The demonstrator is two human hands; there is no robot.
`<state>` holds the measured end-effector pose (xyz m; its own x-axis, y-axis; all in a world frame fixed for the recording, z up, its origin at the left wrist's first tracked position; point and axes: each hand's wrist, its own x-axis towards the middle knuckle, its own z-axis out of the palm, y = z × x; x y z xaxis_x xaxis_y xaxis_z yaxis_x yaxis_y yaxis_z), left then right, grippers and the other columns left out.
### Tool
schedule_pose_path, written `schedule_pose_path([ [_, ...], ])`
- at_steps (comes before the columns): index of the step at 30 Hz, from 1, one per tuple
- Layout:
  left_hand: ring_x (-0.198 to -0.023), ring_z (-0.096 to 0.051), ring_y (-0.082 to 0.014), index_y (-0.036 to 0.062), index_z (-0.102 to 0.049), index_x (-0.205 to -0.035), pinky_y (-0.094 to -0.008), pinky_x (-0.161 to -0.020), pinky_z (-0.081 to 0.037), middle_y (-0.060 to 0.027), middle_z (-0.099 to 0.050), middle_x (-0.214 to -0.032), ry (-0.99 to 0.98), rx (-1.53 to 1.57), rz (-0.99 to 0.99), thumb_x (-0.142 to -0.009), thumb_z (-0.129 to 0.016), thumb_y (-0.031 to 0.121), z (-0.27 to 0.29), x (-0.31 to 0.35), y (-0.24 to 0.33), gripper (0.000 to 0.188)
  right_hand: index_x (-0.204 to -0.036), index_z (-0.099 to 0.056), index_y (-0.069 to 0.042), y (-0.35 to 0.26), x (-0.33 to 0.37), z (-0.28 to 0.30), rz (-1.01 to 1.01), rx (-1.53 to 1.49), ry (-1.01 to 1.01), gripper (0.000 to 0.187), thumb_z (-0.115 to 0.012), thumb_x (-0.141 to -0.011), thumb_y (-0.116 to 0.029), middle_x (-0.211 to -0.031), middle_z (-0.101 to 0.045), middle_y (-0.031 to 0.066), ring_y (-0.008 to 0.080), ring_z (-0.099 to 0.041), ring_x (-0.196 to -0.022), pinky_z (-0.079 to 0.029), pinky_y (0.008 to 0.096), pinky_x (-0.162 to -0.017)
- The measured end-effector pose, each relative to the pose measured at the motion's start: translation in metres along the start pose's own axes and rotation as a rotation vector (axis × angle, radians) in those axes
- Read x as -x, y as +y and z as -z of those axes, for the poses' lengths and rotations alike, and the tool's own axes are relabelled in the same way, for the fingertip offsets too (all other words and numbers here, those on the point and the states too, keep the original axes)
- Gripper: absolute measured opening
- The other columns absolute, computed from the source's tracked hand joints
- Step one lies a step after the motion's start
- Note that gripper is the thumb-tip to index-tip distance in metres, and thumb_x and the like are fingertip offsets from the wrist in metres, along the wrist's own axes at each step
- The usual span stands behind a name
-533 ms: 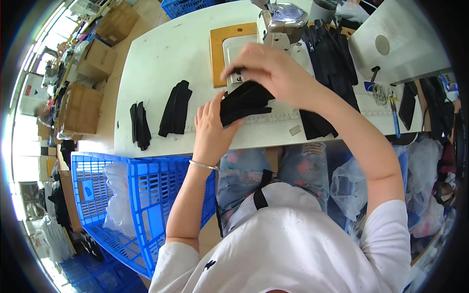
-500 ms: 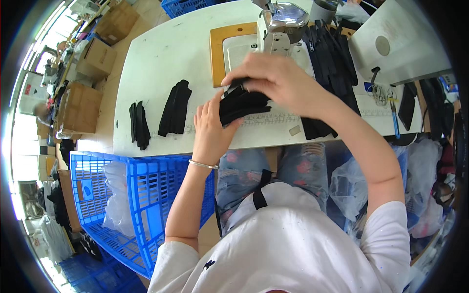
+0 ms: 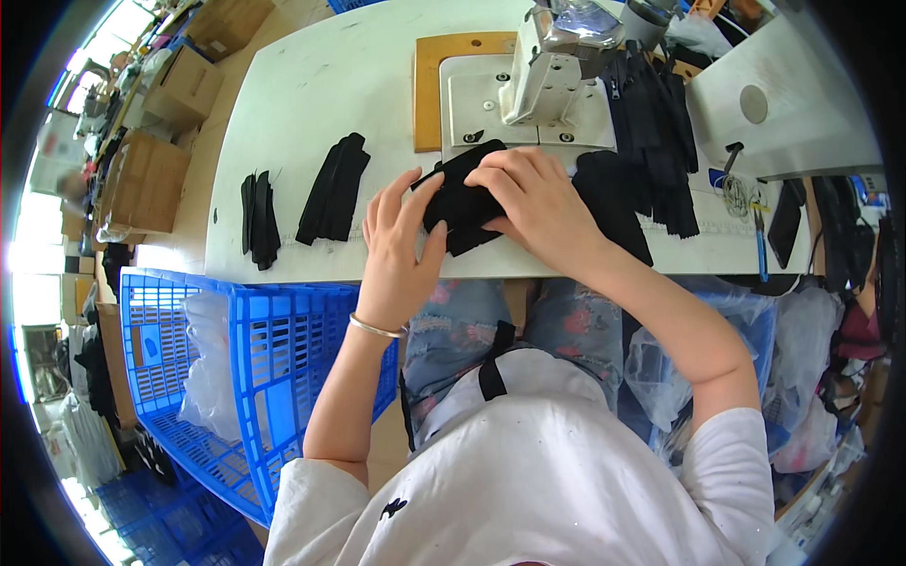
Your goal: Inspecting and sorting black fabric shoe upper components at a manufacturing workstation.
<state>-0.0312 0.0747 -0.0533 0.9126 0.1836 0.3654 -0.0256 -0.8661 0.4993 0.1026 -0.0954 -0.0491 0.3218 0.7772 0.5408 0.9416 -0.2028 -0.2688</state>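
Observation:
Both hands hold a bundle of black fabric strips (image 3: 462, 201) low over the sewing table, in front of the machine's metal plate. My left hand (image 3: 401, 226) has its thumb and fingers about the bundle's left end. From the right, my right hand (image 3: 543, 203) grips the other end, fingers bent over the top. Its fingertips hide part of the fabric. Beside my right wrist lies a black fabric pile (image 3: 612, 200). Two smaller stacks of black strips rest to the left, a wider one (image 3: 334, 189) and a narrower one (image 3: 260, 219).
The sewing machine head (image 3: 557, 71) stands beyond my hands, by a yellow-brown board (image 3: 427, 104). Long black zipper strips (image 3: 656, 127) lie right of it. Blue-handled snips (image 3: 761, 247) are near the right edge. A blue plastic crate (image 3: 241, 368) stands below the table's left side.
My right hand has come down and right, its fingers now bent over the bundle's right end. The bundle is turned flatter, and the black pile beside my right wrist shows more.

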Motion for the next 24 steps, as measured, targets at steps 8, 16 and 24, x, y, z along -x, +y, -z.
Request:
schedule_pose_path([
  [8, -0.111, -0.046, -0.0252, 0.0154, -0.066, -0.112, -0.0399, -0.095, -0.034, -0.0050, -0.050, -0.116, 0.470, -0.351, -0.118, -0.076, -0.080, 0.025, -0.025, 0.032, 0.021, 0.040, -0.105, -0.063, -0.012, 0.012, -0.011, 0.011, 0.054, -0.064, -0.102, 0.039, -0.080, -0.070, -0.016, -0.109, -0.056, 0.0043, 0.0222, -0.058, -0.098, -0.045, 0.0386, -0.088],
  [16, -0.093, -0.047, -0.0225, 0.0168, -0.071, -0.096, -0.0373, -0.084, -0.033, -0.0003, -0.052, -0.092, 0.225, -0.268, -0.068, -0.069, -0.079, 0.036, -0.027, 0.040, 0.028, 0.034, -0.103, -0.063, -0.010, 0.008, -0.013, 0.016, 0.009, -0.134, -0.298, 0.041, -0.081, -0.070, -0.024, -0.100, -0.062, 0.0033, 0.0249, -0.059, -0.101, -0.046, 0.0378, -0.090],
  [24, -0.083, -0.050, -0.0249, 0.0105, -0.069, -0.094, -0.0367, -0.076, -0.040, -0.0039, -0.054, -0.090, 0.172, -0.016, -0.110, -0.068, -0.080, 0.021, -0.039, 0.040, 0.041, 0.031, -0.107, -0.062, -0.009, -0.001, -0.007, 0.033, 0.018, -0.042, -0.107, 0.034, -0.076, -0.076, -0.014, -0.103, -0.062, 0.0046, 0.0259, -0.059, -0.097, -0.046, 0.0377, -0.084],
])
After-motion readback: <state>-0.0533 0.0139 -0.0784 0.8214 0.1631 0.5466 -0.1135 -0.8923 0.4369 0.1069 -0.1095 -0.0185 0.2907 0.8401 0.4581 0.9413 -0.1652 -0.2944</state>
